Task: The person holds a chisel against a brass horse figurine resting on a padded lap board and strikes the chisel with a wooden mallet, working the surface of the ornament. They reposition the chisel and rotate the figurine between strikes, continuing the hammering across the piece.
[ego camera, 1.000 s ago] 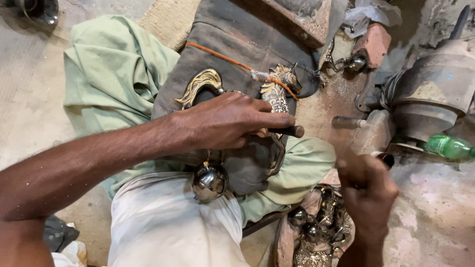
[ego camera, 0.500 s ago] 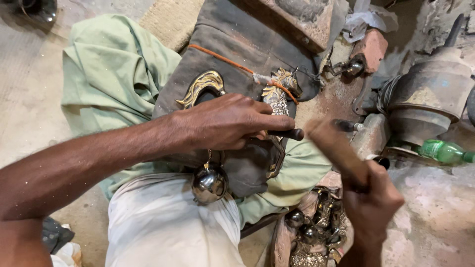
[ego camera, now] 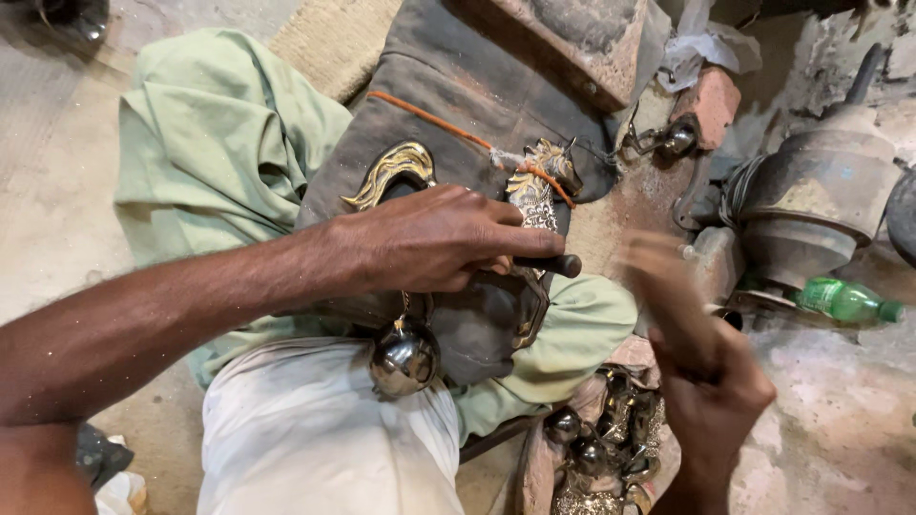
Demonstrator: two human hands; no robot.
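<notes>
At frame centre the left hand (ego camera: 434, 238) pinches a dark punch (ego camera: 553, 264), lying level, tip rightward; the right hand (ego camera: 711, 381), lower right, grips a blurred hammer (ego camera: 658, 277).

I see a rough, dusty concrete floor (ego camera: 57, 219), pale and stained. Taking the grey metal pot (ego camera: 811, 205) as landmark: a green bottle (ego camera: 844, 300) lies just below it, a brick (ego camera: 711, 105) up-left, a woven mat (ego camera: 334, 43) far left.
</notes>
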